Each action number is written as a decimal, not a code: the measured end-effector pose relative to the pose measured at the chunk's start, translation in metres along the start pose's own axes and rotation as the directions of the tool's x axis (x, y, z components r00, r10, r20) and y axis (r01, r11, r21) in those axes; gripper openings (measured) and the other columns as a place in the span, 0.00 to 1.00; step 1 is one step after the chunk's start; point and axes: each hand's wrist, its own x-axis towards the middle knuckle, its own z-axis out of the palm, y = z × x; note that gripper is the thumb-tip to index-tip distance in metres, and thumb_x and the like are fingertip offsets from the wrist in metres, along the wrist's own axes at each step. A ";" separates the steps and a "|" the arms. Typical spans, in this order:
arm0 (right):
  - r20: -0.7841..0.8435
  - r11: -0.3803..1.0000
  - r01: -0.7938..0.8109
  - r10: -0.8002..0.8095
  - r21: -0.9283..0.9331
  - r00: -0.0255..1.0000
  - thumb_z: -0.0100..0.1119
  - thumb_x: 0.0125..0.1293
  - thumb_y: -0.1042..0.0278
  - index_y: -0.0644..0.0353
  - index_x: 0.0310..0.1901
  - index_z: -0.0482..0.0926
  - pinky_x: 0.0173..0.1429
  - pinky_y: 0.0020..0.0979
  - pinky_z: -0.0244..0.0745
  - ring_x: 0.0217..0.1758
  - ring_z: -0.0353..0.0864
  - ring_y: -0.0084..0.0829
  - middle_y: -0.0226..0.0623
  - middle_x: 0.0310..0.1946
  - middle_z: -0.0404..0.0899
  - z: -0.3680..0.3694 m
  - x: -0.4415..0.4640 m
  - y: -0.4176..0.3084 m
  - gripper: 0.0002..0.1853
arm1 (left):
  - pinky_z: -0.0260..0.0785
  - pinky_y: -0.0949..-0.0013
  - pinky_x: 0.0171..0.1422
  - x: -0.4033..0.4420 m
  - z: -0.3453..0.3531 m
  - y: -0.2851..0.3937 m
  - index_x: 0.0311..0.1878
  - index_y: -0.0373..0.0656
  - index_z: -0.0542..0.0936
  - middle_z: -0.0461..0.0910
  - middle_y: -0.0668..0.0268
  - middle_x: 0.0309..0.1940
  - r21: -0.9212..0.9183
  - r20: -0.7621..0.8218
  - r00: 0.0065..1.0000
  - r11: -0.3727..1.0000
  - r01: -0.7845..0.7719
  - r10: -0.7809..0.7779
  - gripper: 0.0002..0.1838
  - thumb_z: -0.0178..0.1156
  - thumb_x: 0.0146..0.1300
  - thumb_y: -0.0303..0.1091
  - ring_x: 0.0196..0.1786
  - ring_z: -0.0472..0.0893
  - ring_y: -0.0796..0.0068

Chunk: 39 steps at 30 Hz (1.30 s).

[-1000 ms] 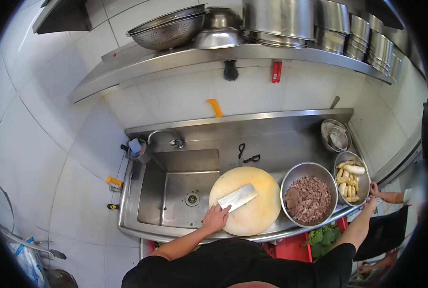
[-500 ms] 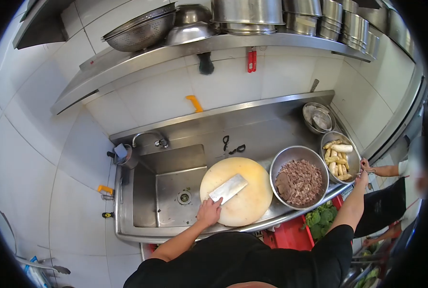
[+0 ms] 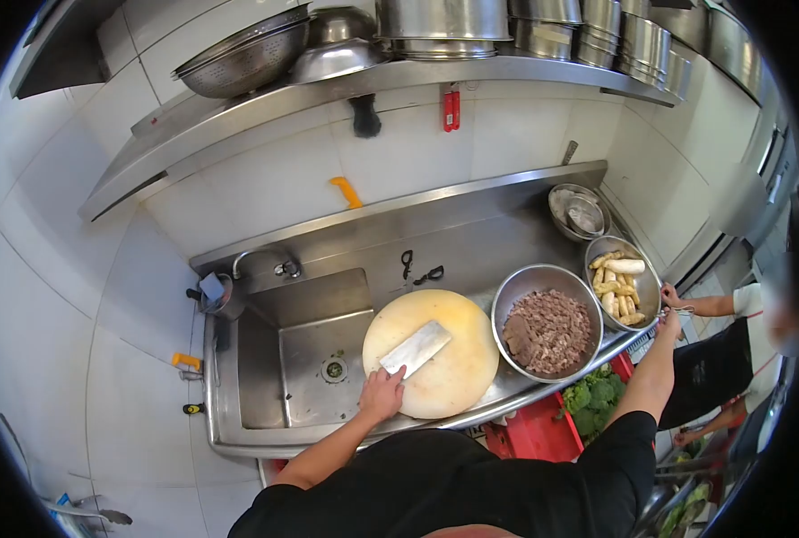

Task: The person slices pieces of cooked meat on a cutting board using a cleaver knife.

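A cleaver (image 3: 417, 347) with a broad, pale rectangular blade lies flat on a round, yellowish chopping board (image 3: 458, 386). My left hand (image 3: 382, 393) is closed at its lower-left end, covering the handle. Off to the right, my right arm stretches out past a steel bowl of chopped reddish meat (image 3: 556, 330). My right hand (image 3: 668, 325) is beside the rim of a second steel bowl holding pale, peeled root-like pieces (image 3: 616, 289). Its fingers look closed, but what they hold is too small to make out. Another person's hand (image 3: 669, 294) is just above it, with a thin pale strand between.
A sink basin (image 3: 314, 359) with a faucet (image 3: 285, 268) adjoins the board on the left. Black scissors (image 3: 428, 275) lie behind the board. Small steel bowls (image 3: 579, 213) stand at the back right. Broccoli (image 3: 592, 403) and a red crate (image 3: 543, 432) are below the counter edge.
The whole view has shifted slightly, so everything appears a little further left and up. Both hands, the cleaver and the bowls keep nearly the same places relative to each other.
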 end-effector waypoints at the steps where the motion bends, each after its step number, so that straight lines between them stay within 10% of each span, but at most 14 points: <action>1: -0.002 0.998 0.019 -0.018 0.058 1.000 0.59 0.77 0.59 0.56 0.45 0.83 0.29 0.30 0.66 0.26 0.70 0.25 0.32 0.38 0.85 -0.002 0.010 0.006 0.10 | 0.73 0.50 0.60 0.002 0.000 -0.002 0.73 0.60 0.77 0.77 0.55 0.50 0.010 -0.016 1.000 1.000 0.003 -0.002 0.28 0.60 0.69 0.40 0.54 0.77 0.53; 5: 0.105 0.967 0.177 -0.199 0.184 0.974 0.69 0.64 0.63 0.52 0.36 0.83 0.20 0.31 0.56 0.17 0.63 0.25 0.27 0.19 0.67 -0.025 0.017 0.025 0.05 | 0.73 0.48 0.60 -0.001 0.011 -0.008 0.71 0.57 0.78 0.77 0.52 0.50 0.033 -0.012 0.999 0.998 -0.045 0.045 0.28 0.60 0.67 0.40 0.54 0.77 0.50; 8: -0.041 0.999 -0.046 0.045 -0.024 0.998 0.59 0.73 0.58 0.51 0.36 0.85 0.27 0.30 0.62 0.26 0.70 0.24 0.23 0.26 0.72 -0.023 -0.035 -0.004 0.10 | 0.73 0.48 0.59 0.003 0.000 0.000 0.71 0.56 0.78 0.77 0.53 0.50 0.021 -0.040 0.998 0.999 -0.042 0.043 0.28 0.61 0.66 0.40 0.53 0.77 0.49; 14: -0.007 1.000 0.007 -0.007 0.013 1.000 0.58 0.72 0.59 0.52 0.38 0.84 0.38 0.33 0.65 0.34 0.72 0.26 0.22 0.29 0.74 -0.041 -0.042 -0.013 0.09 | 0.72 0.48 0.59 0.001 0.004 -0.003 0.72 0.57 0.78 0.77 0.54 0.48 0.032 -0.069 0.997 0.999 -0.038 0.040 0.29 0.63 0.65 0.40 0.53 0.77 0.51; 15: -0.057 0.995 -0.084 0.081 -0.045 0.995 0.59 0.74 0.56 0.51 0.32 0.83 0.24 0.27 0.60 0.22 0.70 0.21 0.23 0.26 0.77 -0.036 -0.063 -0.028 0.13 | 0.72 0.49 0.59 0.003 0.005 -0.001 0.72 0.57 0.78 0.77 0.54 0.48 0.011 -0.052 0.998 0.999 -0.031 0.031 0.29 0.63 0.65 0.40 0.53 0.76 0.51; 17: -0.012 0.996 -0.085 0.085 -0.026 0.996 0.57 0.72 0.60 0.51 0.39 0.82 0.40 0.35 0.64 0.37 0.72 0.27 0.23 0.33 0.80 -0.044 -0.046 -0.024 0.07 | 0.71 0.49 0.60 0.002 0.002 -0.002 0.72 0.57 0.78 0.76 0.55 0.48 -0.021 -0.022 1.000 1.000 -0.018 0.018 0.29 0.63 0.65 0.40 0.53 0.76 0.51; 22: -0.168 0.996 -0.088 0.084 -0.018 0.982 0.69 0.70 0.58 0.52 0.46 0.83 0.41 0.37 0.69 0.41 0.79 0.31 0.27 0.41 0.85 -0.039 -0.061 -0.031 0.10 | 0.71 0.50 0.61 0.002 0.000 0.000 0.72 0.59 0.78 0.76 0.56 0.48 0.011 -0.031 0.999 1.000 -0.028 0.029 0.30 0.62 0.66 0.41 0.54 0.76 0.52; 39: -0.213 0.996 -0.078 0.069 -0.037 0.975 0.76 0.65 0.64 0.57 0.40 0.84 0.35 0.33 0.72 0.33 0.80 0.30 0.31 0.35 0.84 -0.062 -0.080 -0.003 0.10 | 0.71 0.51 0.60 0.002 0.006 -0.004 0.74 0.58 0.76 0.74 0.57 0.48 0.068 0.000 0.999 0.997 -0.033 0.033 0.31 0.63 0.66 0.42 0.53 0.75 0.53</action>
